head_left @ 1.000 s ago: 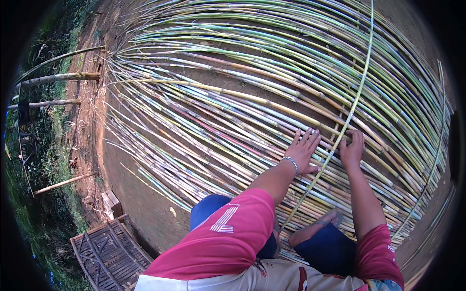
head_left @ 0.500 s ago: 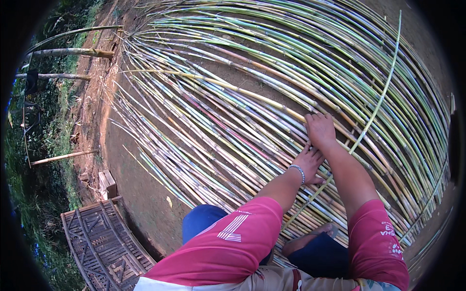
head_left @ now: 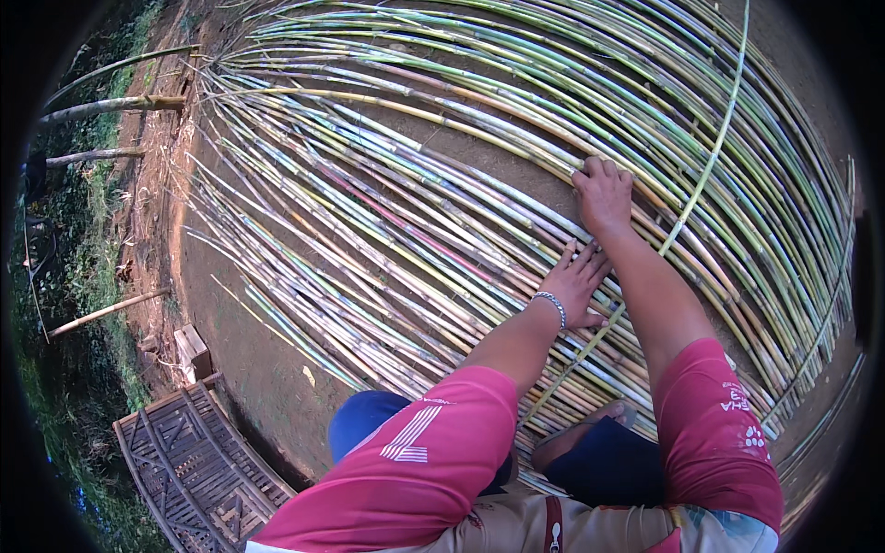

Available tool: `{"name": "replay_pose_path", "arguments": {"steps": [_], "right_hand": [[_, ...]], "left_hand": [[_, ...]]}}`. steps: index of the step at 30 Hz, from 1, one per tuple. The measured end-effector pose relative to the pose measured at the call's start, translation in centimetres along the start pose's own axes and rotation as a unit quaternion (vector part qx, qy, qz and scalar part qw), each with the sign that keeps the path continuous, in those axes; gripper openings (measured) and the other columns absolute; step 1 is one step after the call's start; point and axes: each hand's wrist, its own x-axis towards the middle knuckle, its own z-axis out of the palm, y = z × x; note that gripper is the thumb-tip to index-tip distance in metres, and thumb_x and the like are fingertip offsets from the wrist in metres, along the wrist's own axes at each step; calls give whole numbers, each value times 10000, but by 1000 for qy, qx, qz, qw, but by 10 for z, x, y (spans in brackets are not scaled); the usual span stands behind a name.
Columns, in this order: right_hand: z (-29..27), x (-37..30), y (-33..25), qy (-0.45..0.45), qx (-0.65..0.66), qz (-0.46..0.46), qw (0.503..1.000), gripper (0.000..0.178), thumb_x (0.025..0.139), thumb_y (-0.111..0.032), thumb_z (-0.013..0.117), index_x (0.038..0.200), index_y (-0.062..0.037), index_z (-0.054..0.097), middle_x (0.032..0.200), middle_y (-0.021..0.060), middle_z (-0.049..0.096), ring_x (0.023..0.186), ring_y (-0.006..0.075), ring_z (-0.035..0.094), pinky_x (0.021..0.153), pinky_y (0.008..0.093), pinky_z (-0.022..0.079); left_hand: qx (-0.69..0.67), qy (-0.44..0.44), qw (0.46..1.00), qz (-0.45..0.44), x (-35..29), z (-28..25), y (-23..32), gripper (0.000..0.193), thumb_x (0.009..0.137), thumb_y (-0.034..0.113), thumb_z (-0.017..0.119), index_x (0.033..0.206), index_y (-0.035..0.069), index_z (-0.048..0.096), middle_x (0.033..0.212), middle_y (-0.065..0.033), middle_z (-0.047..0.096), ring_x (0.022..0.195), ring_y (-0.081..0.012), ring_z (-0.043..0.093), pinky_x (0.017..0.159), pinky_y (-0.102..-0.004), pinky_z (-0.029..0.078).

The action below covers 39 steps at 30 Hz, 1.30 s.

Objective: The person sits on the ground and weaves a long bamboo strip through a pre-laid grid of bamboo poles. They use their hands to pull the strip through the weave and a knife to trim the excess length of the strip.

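Note:
Many thin, jointed bamboo poles (head_left: pixel 359 221) in green, yellow and pale tones lie side by side on the ground, fanning together at the far left. My left hand (head_left: pixel 576 281) rests flat on the near group, fingers spread, a silver chain bracelet at its wrist. Farther off, my right hand (head_left: pixel 604 195) has its fingers curled over a yellowish bamboo pole (head_left: pixel 498 135) at the edge of the far group. Bare soil shows between the two groups. A long pale green strip (head_left: pixel 705 175) crosses over the poles, passing beneath my right forearm.
A slatted bamboo bench (head_left: pixel 198 461) stands at the lower left, with a wooden block (head_left: pixel 192 353) behind it. Several posts (head_left: pixel 111 109) and green plants line the left side. My sandalled foot (head_left: pixel 572 438) is on the near poles.
My right hand has moved away from my left, and the yellowish pole has shifted with it toward the far group. The soil gap is wider. The whole view has shifted slightly.

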Motion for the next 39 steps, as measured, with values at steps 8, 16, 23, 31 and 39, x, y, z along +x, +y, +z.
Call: {"name": "replay_pose_path", "arguments": {"steps": [8,16,23,31,39], "right_hand": [[-25,-35,50,-11,271,-41,962,273,885,-125,752,1157,-139,763,1349,77,614,1241,338,592,1038,478,487],[-63,-233,133,-107,131,19,985,475,973,-244,675,1410,-77,592,1413,134,590,1346,342,534,1152,489,414],[-35,-235,63,-249,29,127,960,924,985,-742,412,1660,-134,244,1730,159,182,1604,355,136,1280,619,46],[-9,-253,45,-128,89,195,968,823,1039,-641,409,1653,-116,256,1693,173,245,1587,366,176,1272,623,22],[17,-214,2,-18,171,337,926,859,1037,-560,487,1640,-21,197,1702,170,199,1586,346,162,1248,652,5]], "left_hand": [[38,-58,997,-25,9,-7,7,1160,852,811,567,1668,70,204,1748,-118,157,1620,-321,87,1291,-585,67],[81,-67,994,-33,8,-10,13,1181,860,852,520,1675,75,166,1758,-104,119,1626,-318,54,1291,-584,69],[114,-51,992,-28,10,0,18,1188,862,877,476,1670,56,183,1757,-113,123,1624,-325,64,1286,-581,77],[88,3,996,-7,10,18,7,983,996,713,425,1653,16,204,1746,-162,130,1614,-373,79,1278,-607,64],[110,-42,993,-26,14,19,8,921,1002,637,451,1671,63,186,1757,-136,111,1621,-362,57,1275,-617,43]]}}
